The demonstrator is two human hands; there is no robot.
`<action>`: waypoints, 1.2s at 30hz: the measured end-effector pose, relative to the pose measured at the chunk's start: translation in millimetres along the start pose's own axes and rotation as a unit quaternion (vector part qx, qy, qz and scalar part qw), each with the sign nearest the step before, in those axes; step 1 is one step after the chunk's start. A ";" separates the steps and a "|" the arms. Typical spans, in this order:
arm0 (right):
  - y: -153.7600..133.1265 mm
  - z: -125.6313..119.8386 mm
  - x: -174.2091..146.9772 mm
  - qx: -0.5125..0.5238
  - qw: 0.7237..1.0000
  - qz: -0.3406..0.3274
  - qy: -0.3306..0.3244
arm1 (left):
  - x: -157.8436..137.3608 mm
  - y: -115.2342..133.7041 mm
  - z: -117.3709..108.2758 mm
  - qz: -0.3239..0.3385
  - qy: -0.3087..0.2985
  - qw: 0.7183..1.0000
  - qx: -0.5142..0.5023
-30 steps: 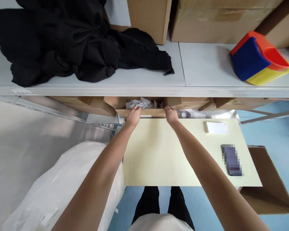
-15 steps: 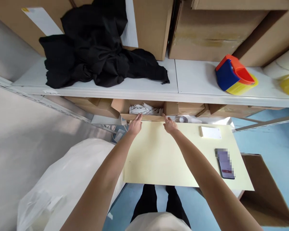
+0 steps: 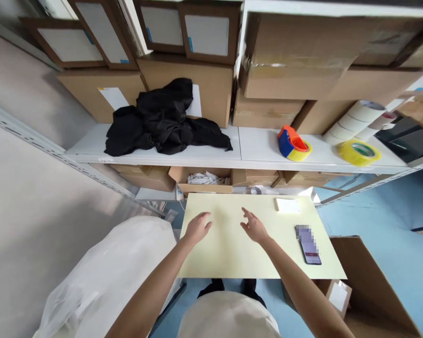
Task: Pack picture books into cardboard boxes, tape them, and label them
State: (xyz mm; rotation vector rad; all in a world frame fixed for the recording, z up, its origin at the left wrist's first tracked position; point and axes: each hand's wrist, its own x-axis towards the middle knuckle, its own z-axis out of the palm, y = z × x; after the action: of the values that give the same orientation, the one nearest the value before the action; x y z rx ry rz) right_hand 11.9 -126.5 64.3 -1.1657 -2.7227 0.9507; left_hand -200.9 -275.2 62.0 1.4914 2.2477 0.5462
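Note:
My left hand hovers over the left half of the pale yellow tabletop, fingers apart and holding nothing. To its right, my right hand is likewise empty, its fingers spread above the table. Beyond both hands, an open cardboard box sits on the lower shelf at the table's far edge. White folded items lie inside it; their kind is unclear. A small white box rests at the table's far right. Nearer, a phone lies screen up, partly blurred out.
Black cloth, a tape dispenser and a yellow tape roll lie on the shelf above. Several cartons stand behind them. A white plastic-covered bulk borders the table's left side. A large open carton stands on the floor at right.
Both hands have let go of the open cardboard box's front edge and drawn back over the table. The view has tilted up, showing more shelving.

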 end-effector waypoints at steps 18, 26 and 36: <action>60.5 15.2 -101.6 0.040 0.982 -0.144 -0.113 | -156.1 114.5 77.2 -0.244 0.087 0.945 -0.198; -57.6 62.3 -78.5 -0.012 0.855 -0.416 -0.310 | -304.8 132.4 72.8 -0.443 0.278 0.838 -0.159; -246.9 191.1 -183.7 -0.055 0.675 -0.631 -0.378 | -466.8 56.7 66.0 -0.564 0.377 0.731 -0.069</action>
State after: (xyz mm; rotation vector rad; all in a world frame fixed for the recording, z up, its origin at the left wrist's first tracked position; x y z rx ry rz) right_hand -64.6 -480.1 81.0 1.4420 -2.9553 1.0080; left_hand 45.3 -680.7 83.4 -0.4749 2.9970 0.9173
